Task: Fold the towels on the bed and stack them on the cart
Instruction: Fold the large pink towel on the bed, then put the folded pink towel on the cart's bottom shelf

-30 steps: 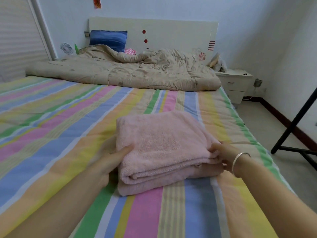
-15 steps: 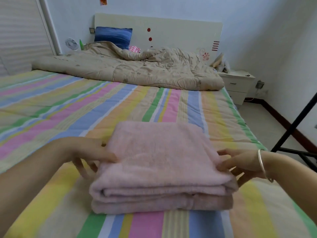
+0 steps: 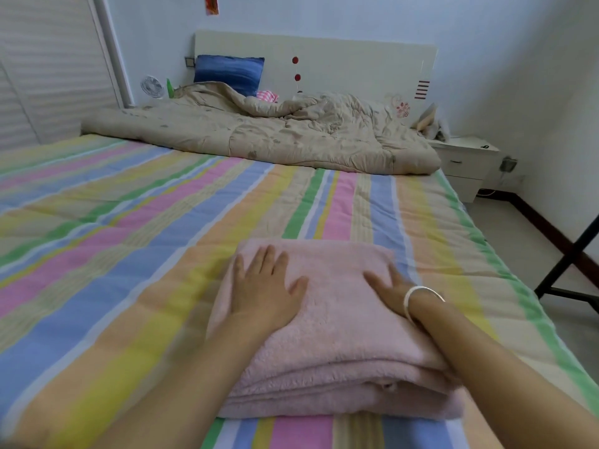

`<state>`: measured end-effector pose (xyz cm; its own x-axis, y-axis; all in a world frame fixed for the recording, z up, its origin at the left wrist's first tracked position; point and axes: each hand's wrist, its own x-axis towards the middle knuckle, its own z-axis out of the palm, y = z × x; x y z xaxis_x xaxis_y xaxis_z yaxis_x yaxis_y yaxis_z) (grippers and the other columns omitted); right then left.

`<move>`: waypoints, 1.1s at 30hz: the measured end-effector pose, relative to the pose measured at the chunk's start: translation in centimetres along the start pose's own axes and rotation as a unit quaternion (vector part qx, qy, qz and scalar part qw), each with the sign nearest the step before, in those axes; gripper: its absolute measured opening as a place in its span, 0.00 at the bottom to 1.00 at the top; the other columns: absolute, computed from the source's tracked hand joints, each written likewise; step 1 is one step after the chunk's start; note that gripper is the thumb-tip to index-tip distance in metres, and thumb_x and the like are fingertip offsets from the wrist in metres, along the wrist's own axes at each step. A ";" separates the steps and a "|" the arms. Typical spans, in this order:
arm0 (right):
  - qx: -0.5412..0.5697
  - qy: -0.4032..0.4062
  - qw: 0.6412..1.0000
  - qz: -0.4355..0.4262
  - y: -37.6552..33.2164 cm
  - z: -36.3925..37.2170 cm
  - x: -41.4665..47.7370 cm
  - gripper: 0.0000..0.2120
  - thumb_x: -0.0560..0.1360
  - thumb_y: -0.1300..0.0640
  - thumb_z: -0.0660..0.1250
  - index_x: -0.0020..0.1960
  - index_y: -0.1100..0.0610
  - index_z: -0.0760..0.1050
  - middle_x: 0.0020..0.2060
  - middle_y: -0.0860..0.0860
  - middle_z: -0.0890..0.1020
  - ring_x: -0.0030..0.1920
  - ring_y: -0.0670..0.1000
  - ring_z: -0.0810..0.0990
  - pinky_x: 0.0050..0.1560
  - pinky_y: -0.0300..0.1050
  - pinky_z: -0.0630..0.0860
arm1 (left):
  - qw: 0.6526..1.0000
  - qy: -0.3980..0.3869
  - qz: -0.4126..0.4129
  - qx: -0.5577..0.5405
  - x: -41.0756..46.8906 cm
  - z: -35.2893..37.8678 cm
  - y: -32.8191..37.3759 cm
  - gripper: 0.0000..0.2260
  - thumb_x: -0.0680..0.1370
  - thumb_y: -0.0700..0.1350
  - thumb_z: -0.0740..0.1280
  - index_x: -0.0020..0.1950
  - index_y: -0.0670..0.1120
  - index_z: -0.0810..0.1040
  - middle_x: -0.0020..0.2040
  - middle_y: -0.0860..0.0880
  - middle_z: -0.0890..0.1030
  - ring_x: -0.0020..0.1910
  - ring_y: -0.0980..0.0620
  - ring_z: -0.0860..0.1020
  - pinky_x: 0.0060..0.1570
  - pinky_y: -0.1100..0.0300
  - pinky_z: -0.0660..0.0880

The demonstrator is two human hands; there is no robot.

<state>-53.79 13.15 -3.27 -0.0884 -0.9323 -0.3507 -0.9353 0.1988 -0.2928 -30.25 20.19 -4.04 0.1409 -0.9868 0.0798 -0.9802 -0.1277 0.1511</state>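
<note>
Head view. Looks down along a bed with a sheet striped in many colours. Shows a pink towel on that sheet, near the close edge and right of the middle, folded into a thick rectangle with several layers showing at the near side. Finds the left hand flat on the towel's top, on its left half, palm down, fingers straight and spread, gripping nothing. Finds the right hand flat on the top too, toward the right edge, thumb out toward the left hand, fingers straight as far as can be seen, gripping nothing. Leaves a strip of bare towel between the two hands. Catches a silver bangle on the right wrist.

Farther up the bed, takes in a rumpled beige quilt across the full width. Behind it, picks out a blue pillow against a white headboard with red dots, and a pink checked cloth just beside the pillow. Notes a small white fan and a green bottle side by side at the far left corner, a ribbed white door on the left, a white nightstand right of the bed by the wall, and part of a black frame on the floor at the right edge.
</note>
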 end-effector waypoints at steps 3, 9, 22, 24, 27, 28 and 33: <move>0.073 -0.039 0.996 0.012 2.8 -0.8 -1.3 0.45 0.71 0.24 0.47 0.75 0.56 0.62 0.72 0.58 0.68 0.69 0.58 0.69 0.66 0.48 0.64 | 0.969 0.142 -0.067 -0.191 -0.8 -0.6 -0.8 0.27 0.82 0.57 0.53 0.79 0.48 0.57 0.80 0.47 0.52 0.78 0.50 0.50 0.76 0.52 0.47; 0.223 -0.094 0.970 0.011 3.6 -1.8 -4.3 0.26 0.70 0.36 0.69 0.53 0.58 0.74 0.39 0.51 0.79 0.38 0.51 0.76 0.36 0.40 0.72 | 0.745 -0.073 -0.279 -0.602 -1.7 -1.8 -6.0 0.40 0.65 0.60 0.78 0.72 0.46 0.68 0.65 0.47 0.77 0.59 0.45 0.78 0.53 0.52 0.76; 0.284 -0.067 0.948 -0.127 2.1 0.6 -7.7 0.13 0.82 0.57 0.55 0.62 0.45 0.72 0.69 0.49 0.62 0.72 0.51 0.59 0.68 0.40 0.56 | 0.711 -0.224 -0.196 -0.637 -7.6 -5.1 -9.3 0.43 0.46 0.61 0.83 0.57 0.46 0.78 0.49 0.45 0.86 0.47 0.47 0.84 0.48 0.55 0.78; 0.263 -0.062 0.955 -0.120 0.9 1.4 -7.5 0.13 0.78 0.48 0.61 0.61 0.45 0.74 0.71 0.50 0.62 0.73 0.56 0.60 0.69 0.46 0.56 | 0.716 -0.197 -0.194 -0.641 -8.7 -6.2 -10.9 0.28 0.61 0.56 0.79 0.56 0.50 0.77 0.50 0.45 0.85 0.49 0.46 0.84 0.53 0.52 0.78; 0.198 -0.072 0.970 -0.125 -0.6 5.4 -2.2 0.28 0.67 0.29 0.66 0.64 0.37 0.65 0.74 0.55 0.62 0.74 0.58 0.59 0.72 0.50 0.55 | 0.713 -0.163 -0.212 -0.648 -11.4 -8.3 -15.3 0.09 0.74 0.50 0.72 0.50 0.49 0.76 0.39 0.50 0.85 0.37 0.52 0.84 0.34 0.63 0.78; 0.166 -0.079 0.975 -0.124 -2.7 6.6 -3.3 0.28 0.63 0.25 0.66 0.59 0.30 0.65 0.74 0.54 0.63 0.75 0.57 0.58 0.72 0.50 0.54 | 0.716 -0.150 -0.216 -0.647 -12.5 -8.8 -17.7 0.09 0.74 0.50 0.71 0.50 0.49 0.76 0.38 0.51 0.85 0.35 0.54 0.83 0.30 0.64 0.77; 0.177 -0.089 0.966 -0.166 -19.1 11.8 -19.6 0.45 0.64 0.22 0.54 0.75 0.43 0.57 0.68 0.53 0.67 0.70 0.56 0.66 0.56 0.41 0.63 | 0.761 -0.064 -0.232 -0.603 -20.9 -12.4 -31.1 0.43 0.56 0.63 0.81 0.67 0.49 0.73 0.58 0.48 0.81 0.55 0.48 0.80 0.55 0.54 0.75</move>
<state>-30.13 31.15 -1.28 0.2862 -0.9021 -0.3231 -0.7233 0.0178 -0.6903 -0.94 45.98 1.83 0.3420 -0.8752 -0.3421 0.0222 -0.3564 0.9341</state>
